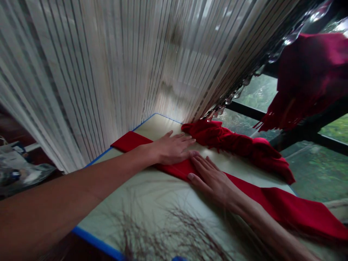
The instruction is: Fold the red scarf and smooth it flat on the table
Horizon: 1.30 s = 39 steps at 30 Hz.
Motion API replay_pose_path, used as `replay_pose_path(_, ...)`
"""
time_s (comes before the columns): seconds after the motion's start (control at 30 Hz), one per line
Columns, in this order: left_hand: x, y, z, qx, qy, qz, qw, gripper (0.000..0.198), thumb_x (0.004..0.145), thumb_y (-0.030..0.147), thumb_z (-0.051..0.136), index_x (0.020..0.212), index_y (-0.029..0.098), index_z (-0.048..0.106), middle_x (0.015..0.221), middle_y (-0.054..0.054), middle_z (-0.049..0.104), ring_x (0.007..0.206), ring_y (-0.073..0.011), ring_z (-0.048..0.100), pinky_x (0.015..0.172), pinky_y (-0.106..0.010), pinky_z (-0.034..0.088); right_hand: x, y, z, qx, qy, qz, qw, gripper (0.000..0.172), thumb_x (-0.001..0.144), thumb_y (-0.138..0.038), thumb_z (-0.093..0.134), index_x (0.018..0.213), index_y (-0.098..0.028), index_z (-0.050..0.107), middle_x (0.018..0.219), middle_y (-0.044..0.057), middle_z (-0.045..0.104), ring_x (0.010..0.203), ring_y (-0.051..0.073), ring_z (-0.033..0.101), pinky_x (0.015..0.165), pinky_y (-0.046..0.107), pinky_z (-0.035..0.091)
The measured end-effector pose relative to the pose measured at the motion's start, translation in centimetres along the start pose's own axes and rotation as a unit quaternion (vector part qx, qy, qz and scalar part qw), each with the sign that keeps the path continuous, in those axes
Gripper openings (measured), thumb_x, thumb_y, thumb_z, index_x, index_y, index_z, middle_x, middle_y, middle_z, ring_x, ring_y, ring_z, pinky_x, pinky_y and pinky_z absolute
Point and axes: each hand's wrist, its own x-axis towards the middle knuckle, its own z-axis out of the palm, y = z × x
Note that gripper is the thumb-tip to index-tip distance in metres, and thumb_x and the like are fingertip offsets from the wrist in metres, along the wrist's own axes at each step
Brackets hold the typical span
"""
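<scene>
A long red strip of folded cloth (274, 199) lies across a pale board (136, 197) with blue edges, from the left edge to beyond the lower right. My left hand (174, 148) rests flat on its left part, fingers stretched toward the right. Close beside it, my right hand (210, 177) also lies flat on the cloth, fingers extended and pointing up and left. The fingertips of the two hands nearly meet. Parts of the strip are hidden under both hands. Behind it, a bunched red cloth (236, 145) sits along the board's far edge.
A string curtain (108, 72) hangs behind the board, with clear beads (272, 54) along its right side. At upper right hangs a fringed red cloth (310, 79) before a dark-framed window (304, 163). A clear plastic bag (29, 174) lies at left. Dark hair strands cross the near board.
</scene>
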Motion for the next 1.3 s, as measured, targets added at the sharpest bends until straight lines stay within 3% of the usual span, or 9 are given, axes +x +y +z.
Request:
replay_pose_path(0.1, 0.0, -0.4, 0.0, 0.006, -0.005, -0.017, 1.000, 0.071, 0.106, 0.064, 0.021, 0.164, 0.022, 0.023, 0.170, -0.005, 0.018, 0.159, -0.0273, 0.009, 0.126, -0.059, 0.005, 0.1, -0.4, -0.5, 0.011, -0.005, 0.000, 1.000, 0.076, 0.105, -0.060, 0.032, 0.163, -0.012, 0.021, 0.168, 0.016, 0.019, 0.157, 0.027, 0.016, 0.128, 0.057, 0.013)
replay_pose_path(0.2, 0.1, -0.7, 0.6, 0.003, -0.030, -0.018, 0.999, 0.070, 0.105, 0.064, 0.025, 0.162, 0.024, 0.029, 0.169, -0.006, 0.023, 0.159, -0.0298, 0.010, 0.125, -0.061, 0.007, 0.2, -0.7, -0.7, 0.022, -0.004, 0.005, 1.000, 0.076, 0.104, -0.059, 0.036, 0.161, -0.009, 0.028, 0.166, 0.020, 0.024, 0.157, 0.029, 0.018, 0.127, 0.059, 0.015)
replay_pose_path(0.37, 0.4, -0.9, 1.2, -0.005, -0.016, -0.021, 1.000, 0.071, 0.104, 0.067, 0.025, 0.162, 0.026, 0.030, 0.169, -0.006, 0.024, 0.159, -0.0305, 0.010, 0.125, -0.063, 0.007, 0.3, -0.9, -0.9, 0.034, 0.006, 0.000, 0.999, 0.074, 0.104, -0.058, 0.039, 0.160, -0.011, 0.031, 0.166, 0.021, 0.026, 0.157, 0.030, 0.020, 0.127, 0.060, 0.016)
replay_pose_path(0.47, 0.4, -0.9, 1.4, -0.004, -0.031, -0.023, 0.999, 0.073, 0.103, 0.070, 0.022, 0.162, 0.027, 0.029, 0.170, -0.006, 0.022, 0.158, -0.0312, 0.011, 0.125, -0.063, 0.006, 0.1, -1.1, -1.6, 0.035, -0.002, 0.002, 0.999, 0.074, 0.104, -0.060, 0.035, 0.160, -0.011, 0.032, 0.168, 0.018, 0.023, 0.158, 0.028, 0.017, 0.127, 0.059, 0.013)
replay_pose_path(0.63, 0.3, -0.8, 1.3, -0.011, -0.049, -0.026, 0.998, 0.079, 0.101, 0.075, 0.018, 0.164, 0.027, 0.023, 0.171, -0.005, 0.016, 0.159, -0.0311, 0.007, 0.125, -0.061, 0.004, -0.1, -1.3, -2.3, 0.036, 0.058, 0.001, 0.998, 0.072, 0.105, -0.058, 0.034, 0.164, -0.017, 0.021, 0.171, 0.012, 0.019, 0.159, 0.025, 0.012, 0.129, 0.056, 0.006)
replay_pose_path(0.8, 0.3, -0.6, 0.4, -0.004, -0.027, -0.037, 0.999, 0.078, 0.103, 0.072, 0.014, 0.164, 0.023, 0.024, 0.171, -0.006, 0.019, 0.159, -0.0287, 0.007, 0.126, -0.059, 0.004, 0.0, -1.3, -1.4, 0.031, -0.003, 0.019, 0.999, 0.082, 0.103, -0.065, 0.034, 0.162, -0.009, 0.023, 0.168, 0.019, 0.019, 0.158, 0.029, 0.015, 0.128, 0.058, 0.011)
replay_pose_path(0.97, 0.1, -0.1, -0.2, 0.004, 0.020, -0.030, 0.999, 0.073, 0.105, 0.067, 0.013, 0.163, 0.024, 0.025, 0.171, -0.004, 0.019, 0.159, -0.0261, 0.008, 0.126, -0.056, 0.004, 0.1, -1.4, -1.7, 0.034, -0.007, 0.023, 0.999, 0.082, 0.104, -0.063, 0.032, 0.162, -0.007, 0.020, 0.169, 0.018, 0.015, 0.158, 0.029, 0.012, 0.128, 0.058, 0.008)
replay_pose_path(1.3, 0.4, -0.7, 0.3, -0.003, -0.030, -0.069, 0.997, 0.073, 0.106, 0.064, 0.009, 0.165, 0.023, 0.021, 0.171, -0.003, 0.017, 0.159, -0.0277, 0.006, 0.126, -0.055, 0.006, -0.1, -2.1, -2.2, 0.046, 0.000, 0.003, 0.999, 0.082, 0.103, -0.065, 0.030, 0.163, -0.010, 0.021, 0.169, 0.016, 0.015, 0.158, 0.030, 0.010, 0.128, 0.060, 0.008)
